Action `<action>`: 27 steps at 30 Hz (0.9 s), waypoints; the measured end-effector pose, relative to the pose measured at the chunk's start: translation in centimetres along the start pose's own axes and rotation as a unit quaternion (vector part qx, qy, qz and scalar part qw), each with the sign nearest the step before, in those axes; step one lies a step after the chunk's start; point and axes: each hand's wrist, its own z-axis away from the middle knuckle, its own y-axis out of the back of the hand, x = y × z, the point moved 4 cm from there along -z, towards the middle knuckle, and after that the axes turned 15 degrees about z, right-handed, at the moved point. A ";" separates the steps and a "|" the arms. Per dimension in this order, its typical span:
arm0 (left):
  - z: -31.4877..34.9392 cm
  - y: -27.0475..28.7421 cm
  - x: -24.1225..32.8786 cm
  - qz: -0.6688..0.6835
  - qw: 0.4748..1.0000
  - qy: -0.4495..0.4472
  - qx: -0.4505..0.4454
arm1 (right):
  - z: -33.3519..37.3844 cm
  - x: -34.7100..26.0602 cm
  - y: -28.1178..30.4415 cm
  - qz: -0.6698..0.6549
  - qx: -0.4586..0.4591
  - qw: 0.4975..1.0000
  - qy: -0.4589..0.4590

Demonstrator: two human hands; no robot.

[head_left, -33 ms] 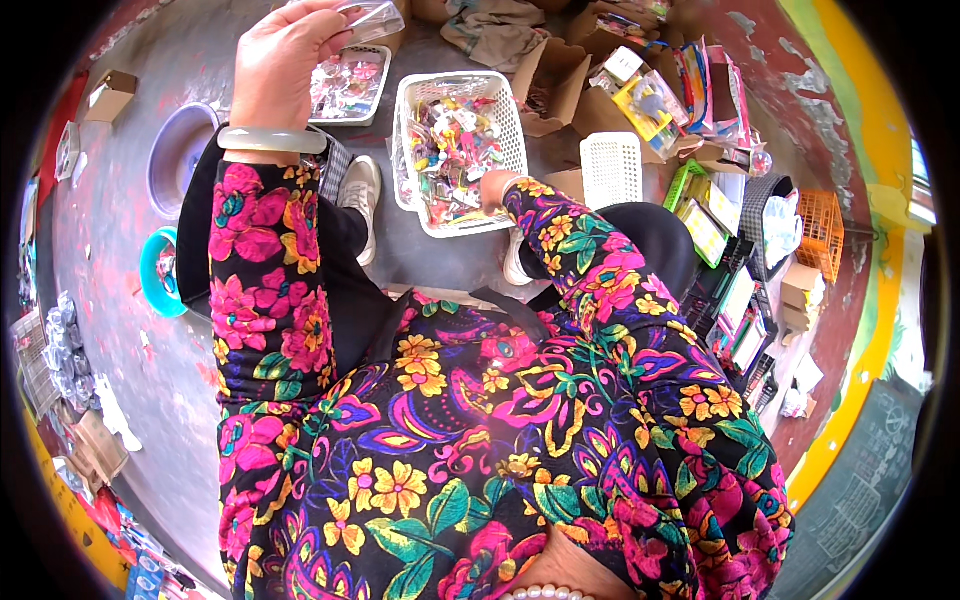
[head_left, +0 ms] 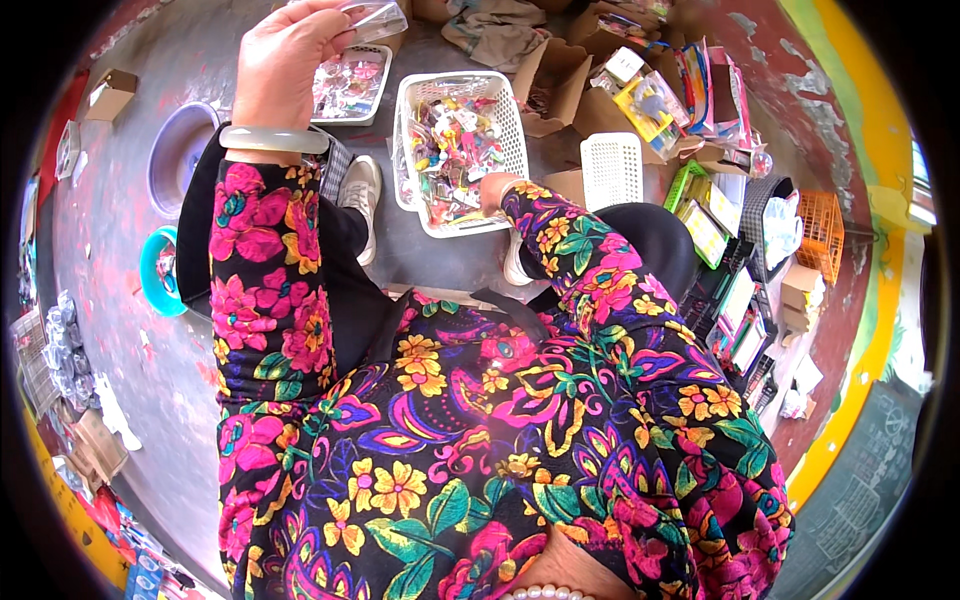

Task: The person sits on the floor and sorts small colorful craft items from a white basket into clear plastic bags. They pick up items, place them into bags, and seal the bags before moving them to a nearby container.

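Raised at the upper left, my left hand (head_left: pixel 278 75) pinches a clear plastic piece (head_left: pixel 375 22), which looks like a small see-through box or lid. A pale bangle (head_left: pixel 272 139) circles that wrist. Below and to the right, my right hand (head_left: pixel 497 190) reaches into the near right part of a white plastic basket (head_left: pixel 513 125). Its fingers are too small and partly hidden to make out. Many small colourful items (head_left: pixel 460 140), some in clear wrapping, fill this basket.
A second white basket (head_left: pixel 380 95) with small wrapped items stands behind left. Purple (head_left: pixel 180 160) and turquoise (head_left: pixel 152 280) basins sit at the left. To the right are an upturned-looking white basket (head_left: pixel 611 168), cardboard boxes (head_left: pixel 552 88) and an orange crate (head_left: pixel 822 235).
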 end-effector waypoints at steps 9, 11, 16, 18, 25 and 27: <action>0.5 -0.2 0.1 -0.029 0.999 0.001 -0.018 | -1.6 -2.4 0.6 0.090 0.136 0.983 0.088; 0.5 0.0 -0.1 -0.037 0.999 0.001 -0.015 | -0.6 -0.4 1.9 -0.276 0.234 0.924 0.121; 0.2 0.0 -1.0 -0.029 0.999 0.001 -0.028 | -3.6 4.0 -0.4 -0.353 0.269 0.894 -0.059; 0.3 -0.1 -0.8 -0.027 0.999 -0.006 -0.034 | -3.5 3.7 0.1 -0.090 0.234 0.961 -0.115; 0.7 -1.0 -0.7 -0.035 0.998 0.011 -0.051 | -0.4 0.9 -0.6 -0.055 0.087 0.986 -0.133; 0.9 -1.0 -0.5 -0.038 0.998 0.013 -0.054 | -0.1 0.9 -0.1 -0.078 0.081 0.984 -0.138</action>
